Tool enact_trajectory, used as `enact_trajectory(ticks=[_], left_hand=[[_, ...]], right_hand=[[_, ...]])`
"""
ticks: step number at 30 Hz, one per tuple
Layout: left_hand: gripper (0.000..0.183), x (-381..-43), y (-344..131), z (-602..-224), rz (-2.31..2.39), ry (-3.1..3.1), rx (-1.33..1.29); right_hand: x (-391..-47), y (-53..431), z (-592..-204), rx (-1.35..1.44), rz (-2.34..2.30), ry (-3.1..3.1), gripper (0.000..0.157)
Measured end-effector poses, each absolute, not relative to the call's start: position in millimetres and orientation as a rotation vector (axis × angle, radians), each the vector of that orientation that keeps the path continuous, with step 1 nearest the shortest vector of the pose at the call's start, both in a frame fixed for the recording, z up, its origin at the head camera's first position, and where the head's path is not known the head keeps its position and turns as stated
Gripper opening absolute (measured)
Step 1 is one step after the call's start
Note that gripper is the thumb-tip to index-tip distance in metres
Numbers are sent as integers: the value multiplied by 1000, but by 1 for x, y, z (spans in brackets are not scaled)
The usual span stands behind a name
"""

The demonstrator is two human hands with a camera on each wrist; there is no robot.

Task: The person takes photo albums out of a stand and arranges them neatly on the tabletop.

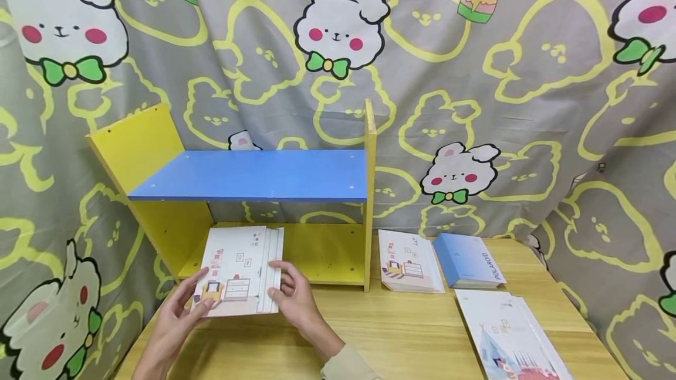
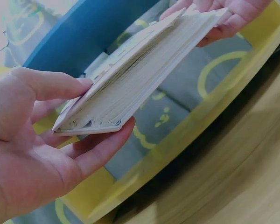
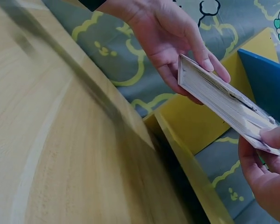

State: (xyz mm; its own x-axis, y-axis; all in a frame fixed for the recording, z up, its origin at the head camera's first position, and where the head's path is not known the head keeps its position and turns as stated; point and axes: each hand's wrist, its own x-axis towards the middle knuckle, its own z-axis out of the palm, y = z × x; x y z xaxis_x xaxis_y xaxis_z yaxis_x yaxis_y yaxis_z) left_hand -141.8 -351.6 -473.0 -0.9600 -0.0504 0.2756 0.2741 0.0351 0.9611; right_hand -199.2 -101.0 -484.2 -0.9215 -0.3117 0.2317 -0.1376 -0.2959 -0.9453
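Both hands hold a white photo album [image 1: 232, 274] with a drawn room on its cover, raised in front of the shelf's lower level. At its left edge my left hand [image 1: 176, 324] grips it, thumb on the cover and fingers beneath, as the left wrist view shows [image 2: 91, 121]. My right hand [image 1: 302, 301] pinches the opposite edge, where several layered page or cover edges show stepped. The thick block of pages [image 3: 219, 95] faces the right wrist view, its covers nearly closed.
A yellow shelf unit with a blue board [image 1: 259, 175] stands behind the hands. Right of it on the wooden table [image 1: 401, 333] lie a similar white album [image 1: 409, 263], a blue album marked POLAROID [image 1: 469, 258] and a white one with a tent picture [image 1: 507, 333]. Patterned curtain [image 1: 449, 98] hangs behind.
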Motion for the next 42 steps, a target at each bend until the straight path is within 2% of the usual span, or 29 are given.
enact_trajectory(ticks=[26,42], left_hand=[[67,-125,-337,-453,-1957,-2140,-178],[68,-114,-329,-443,-1909,-2126,-279]], right_hand=[[-188,-85,-465,-680,-2348,1884,57],[-178,-72,-456,-751,-2318,1915,59]])
